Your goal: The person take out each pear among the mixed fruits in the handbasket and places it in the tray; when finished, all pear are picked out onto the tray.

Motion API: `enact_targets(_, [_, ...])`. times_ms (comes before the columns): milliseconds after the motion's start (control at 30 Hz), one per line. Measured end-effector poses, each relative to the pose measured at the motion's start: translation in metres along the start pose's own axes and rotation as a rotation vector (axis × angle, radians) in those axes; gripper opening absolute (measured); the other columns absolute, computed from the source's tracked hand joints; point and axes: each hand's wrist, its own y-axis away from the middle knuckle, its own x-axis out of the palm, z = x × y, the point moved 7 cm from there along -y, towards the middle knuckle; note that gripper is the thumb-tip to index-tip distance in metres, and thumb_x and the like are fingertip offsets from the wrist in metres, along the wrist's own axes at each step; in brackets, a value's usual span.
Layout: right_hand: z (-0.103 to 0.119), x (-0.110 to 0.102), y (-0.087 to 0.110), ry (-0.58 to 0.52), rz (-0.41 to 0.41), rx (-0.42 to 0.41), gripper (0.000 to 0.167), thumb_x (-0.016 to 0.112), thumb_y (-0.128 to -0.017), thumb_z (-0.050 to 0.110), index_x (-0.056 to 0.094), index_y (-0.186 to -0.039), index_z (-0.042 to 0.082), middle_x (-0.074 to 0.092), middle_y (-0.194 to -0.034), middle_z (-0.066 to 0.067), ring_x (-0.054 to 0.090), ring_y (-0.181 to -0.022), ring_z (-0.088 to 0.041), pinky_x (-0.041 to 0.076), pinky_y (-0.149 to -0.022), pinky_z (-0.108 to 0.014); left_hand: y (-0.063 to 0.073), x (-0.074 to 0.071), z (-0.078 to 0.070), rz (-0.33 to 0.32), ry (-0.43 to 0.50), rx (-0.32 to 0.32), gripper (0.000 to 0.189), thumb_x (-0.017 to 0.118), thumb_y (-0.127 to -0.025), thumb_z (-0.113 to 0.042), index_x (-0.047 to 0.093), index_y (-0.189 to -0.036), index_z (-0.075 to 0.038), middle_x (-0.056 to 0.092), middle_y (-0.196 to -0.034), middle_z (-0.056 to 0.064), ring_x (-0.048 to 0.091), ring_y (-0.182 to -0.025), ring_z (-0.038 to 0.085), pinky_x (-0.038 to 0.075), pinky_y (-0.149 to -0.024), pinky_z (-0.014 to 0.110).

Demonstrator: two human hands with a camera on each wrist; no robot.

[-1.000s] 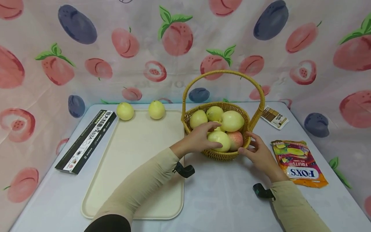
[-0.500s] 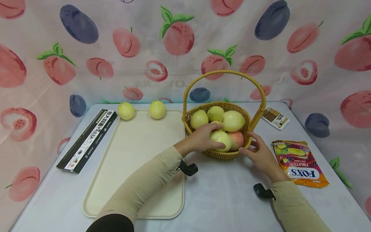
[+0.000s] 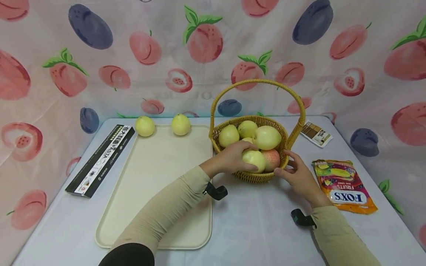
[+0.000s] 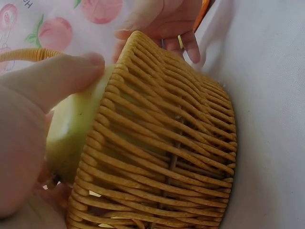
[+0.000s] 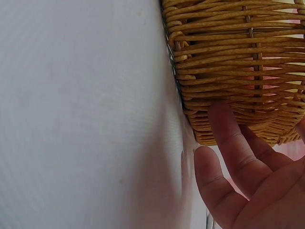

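My left hand [image 3: 234, 158] reaches into the front of a woven basket [image 3: 253, 178] and grips a pale yellow-green pear [image 3: 254, 159], thumb at its near side and fingers over the top. In the left wrist view the thumb lies over the pear [image 4: 71, 126] beside the basket rim. My right hand [image 3: 299, 176] holds the basket at its front right, thumb at the rim, with fingers against the woven wall in the right wrist view. Beside the gripped pear sits a reddish peach-like fruit [image 3: 271, 159]. Several more pears, including a large one [image 3: 267, 137], fill the basket.
A cream tray [image 3: 159, 177] lies left of the basket. Two pears [image 3: 145, 126] stand at its far edge. A black pasta box [image 3: 100, 160] lies farther left. Right of the basket are a brown-and-white packet [image 3: 316, 134] and a Fox's candy bag [image 3: 344, 186]. The handle [image 3: 256, 81] arches over the basket.
My left hand has moved slightly right and its fingers have closed on the front pear. The right hand stays at the basket.
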Motion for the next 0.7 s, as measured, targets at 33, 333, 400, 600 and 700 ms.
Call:
enact_targets(33, [0.000, 0.000, 0.000, 0.001, 0.000, -0.003, 0.089, 0.066, -0.096, 0.044, 0.015, -0.161, 0.012, 0.033, -0.150, -0.035, 0.054, -0.117, -0.041, 0.049, -0.088, -0.044, 0.000, 0.000, 0.000, -0.006, -0.002, 0.001, 0.061, 0.081, -0.085, -0.032, 0.058, -0.137, -0.009, 0.057, -0.134, 0.004, 0.054, -0.115, 0.014, 0.044, -0.093, 0.025])
enact_targets(333, [0.001, -0.002, -0.001, -0.004, 0.003, -0.010, 0.087, 0.066, -0.097, 0.041, 0.015, -0.161, 0.011, 0.033, -0.150, -0.035, 0.053, -0.119, -0.043, 0.049, -0.089, -0.045, 0.000, -0.005, 0.001, -0.060, 0.038, 0.000, 0.061, 0.081, -0.085, -0.033, 0.059, -0.137, -0.009, 0.059, -0.133, 0.004, 0.054, -0.117, 0.014, 0.044, -0.094, 0.026])
enact_targets(400, [0.000, -0.001, -0.001, -0.003, 0.003, -0.001, 0.088, 0.066, -0.097, 0.043, 0.015, -0.161, 0.011, 0.033, -0.150, -0.035, 0.053, -0.119, -0.043, 0.049, -0.089, -0.046, 0.002, -0.006, 0.003, -0.063, 0.062, -0.018, 0.062, 0.081, -0.085, -0.034, 0.058, -0.138, -0.011, 0.058, -0.136, 0.003, 0.053, -0.119, 0.014, 0.044, -0.095, 0.027])
enact_targets(600, [-0.002, -0.001, -0.002, -0.003, 0.002, 0.007, 0.089, 0.067, -0.096, 0.044, 0.015, -0.161, 0.013, 0.033, -0.151, -0.034, 0.053, -0.117, -0.041, 0.050, -0.088, -0.044, 0.011, -0.014, 0.007, -0.084, 0.145, -0.066, 0.063, 0.081, -0.085, -0.034, 0.056, -0.139, -0.012, 0.056, -0.136, 0.002, 0.054, -0.118, 0.015, 0.046, -0.094, 0.031])
enact_targets(700, [-0.001, -0.001, -0.002, 0.001, -0.002, -0.006, 0.089, 0.067, -0.096, 0.043, 0.015, -0.161, 0.012, 0.034, -0.150, -0.034, 0.054, -0.116, -0.041, 0.050, -0.087, -0.043, 0.015, -0.022, 0.005, -0.103, 0.159, -0.055, 0.062, 0.081, -0.085, -0.031, 0.057, -0.138, -0.010, 0.057, -0.132, 0.003, 0.055, -0.115, 0.016, 0.047, -0.092, 0.031])
